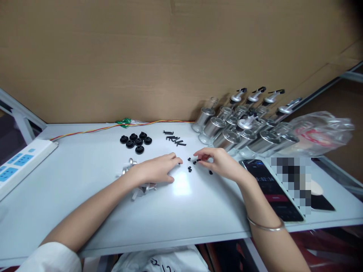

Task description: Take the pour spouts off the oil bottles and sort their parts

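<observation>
- The white tabletop (198,211) is carrying everything, with the small black pieces lying loose near its middle, between the two hands.
- Metal-sleeved glass bottles (228,139) are standing upright in a cluster beyond the right hand.
- The left hand (159,169) is reaching inward palm down, thumb and forefinger parting widely; a dark speck is showing at its fingertips, and I cannot tell whether they are gripping it.
- The right hand (219,161) is hovering low, thumb and fingers curving with a modest gap; a dark piece is showing at the fingertips, whether pinched or just behind them I cannot tell.
- Silver spout parts (146,187) are lying partly hidden under the left forearm.
- Black ribbed stoppers (138,141) are sitting wide side down, narrow ends pointing up.
- Thin black strips (173,139) are lying flat, the farther ones running left to right, the nearer ones slanting.
- The small black pieces (190,168) are looking squat, their long axis too small to read; probably light, rubbery and ready to roll, they are calling for a fingertip pinch across the sides.
</observation>
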Demonstrator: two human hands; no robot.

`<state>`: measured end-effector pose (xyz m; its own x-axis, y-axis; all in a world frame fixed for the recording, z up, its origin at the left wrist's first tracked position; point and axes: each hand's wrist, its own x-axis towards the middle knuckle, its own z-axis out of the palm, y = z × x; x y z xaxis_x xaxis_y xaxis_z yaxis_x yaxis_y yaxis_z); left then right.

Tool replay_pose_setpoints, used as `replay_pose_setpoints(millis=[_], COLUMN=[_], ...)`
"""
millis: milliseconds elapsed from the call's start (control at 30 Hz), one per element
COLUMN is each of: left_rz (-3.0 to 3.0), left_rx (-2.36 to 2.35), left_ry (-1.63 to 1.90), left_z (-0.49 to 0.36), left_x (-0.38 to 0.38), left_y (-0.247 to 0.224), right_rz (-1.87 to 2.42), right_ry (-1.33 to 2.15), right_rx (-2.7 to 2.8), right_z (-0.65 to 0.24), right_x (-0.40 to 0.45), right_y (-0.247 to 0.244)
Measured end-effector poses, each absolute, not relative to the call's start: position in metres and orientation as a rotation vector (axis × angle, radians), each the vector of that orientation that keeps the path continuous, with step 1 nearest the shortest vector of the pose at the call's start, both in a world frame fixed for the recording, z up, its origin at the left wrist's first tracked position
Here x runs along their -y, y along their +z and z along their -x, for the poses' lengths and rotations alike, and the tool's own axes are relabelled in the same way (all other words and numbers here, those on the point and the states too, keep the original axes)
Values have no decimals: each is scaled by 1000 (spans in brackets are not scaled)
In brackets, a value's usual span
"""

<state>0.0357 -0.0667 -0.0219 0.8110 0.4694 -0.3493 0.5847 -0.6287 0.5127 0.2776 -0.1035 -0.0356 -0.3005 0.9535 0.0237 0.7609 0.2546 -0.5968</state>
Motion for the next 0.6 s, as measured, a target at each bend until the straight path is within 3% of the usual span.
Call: replay_pose_setpoints(millis=[300,600], left_rz=[-2383,-2394], left_rx=[-790,-807], left_ry=[-269,-252], left_z=[-39,-39], left_x=[71,74], left_y=[-14,-12], right_rz=[1517,1700], right_ry=[529,914], right_rx=[2119,2161], right_z=[-280,-280], right_x=[100,102], right_y=[-41,-42])
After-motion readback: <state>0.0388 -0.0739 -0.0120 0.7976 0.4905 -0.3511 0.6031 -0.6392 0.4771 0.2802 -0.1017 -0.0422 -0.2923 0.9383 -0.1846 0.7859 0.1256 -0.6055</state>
